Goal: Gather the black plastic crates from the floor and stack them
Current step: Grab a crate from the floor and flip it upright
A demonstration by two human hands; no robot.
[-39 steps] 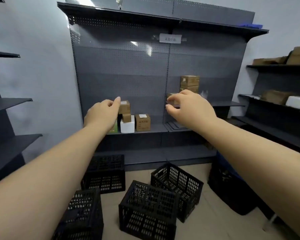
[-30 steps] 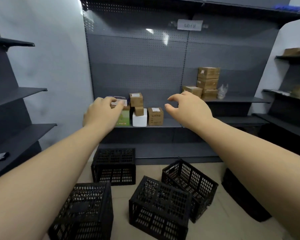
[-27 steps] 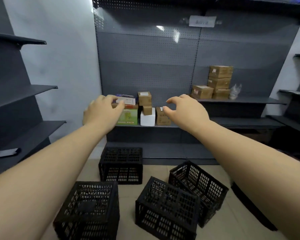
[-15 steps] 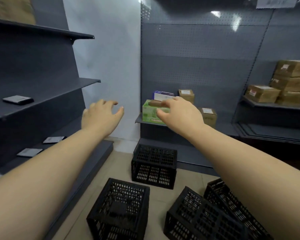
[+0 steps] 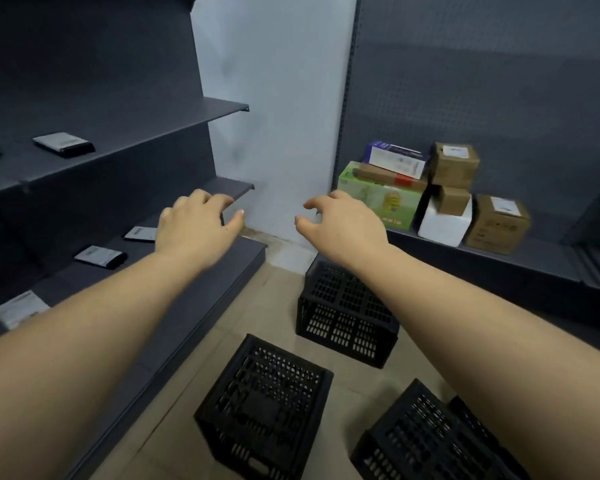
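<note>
Left hand (image 5: 195,226): raised in mid-air in front of the left shelving, palm down, fingers (image 5: 219,201) loosely curled and slightly apart, holding nothing.

Right hand (image 5: 346,226): raised alongside, well apart from the left, fingers (image 5: 314,205) loosely curled and parted, holding nothing.

Far crate (image 5: 343,315): black perforated plastic, on the tiled floor (image 5: 267,306) by the base of the right-hand shelving, partly hidden by the right forearm. Its perforated top face shows; contents cannot be told.

Middle crate (image 5: 264,407): black, on the floor nearer the camera, tilted in view. A dark solid patch shows through the lattice; what it is cannot be told.

Near crate (image 5: 426,445): black, at lower right on the floor, cut by the frame edge and by the right arm. A further black crate edge (image 5: 471,422) sits just behind it, touching or nearly so. None of the crates is stacked.

Right shelf (image 5: 499,252): green carton (image 5: 374,195) with a brown flat box (image 5: 388,174) and a white-and-purple box (image 5: 395,159) piled on it; beside these a white box (image 5: 444,223) carrying two small brown cartons (image 5: 452,164), one on the other; a larger brown carton (image 5: 497,223) at the right end.

Left shelves (image 5: 125,140): flat dark packets (image 5: 63,144) lying singly, well apart, on three levels.
</note>
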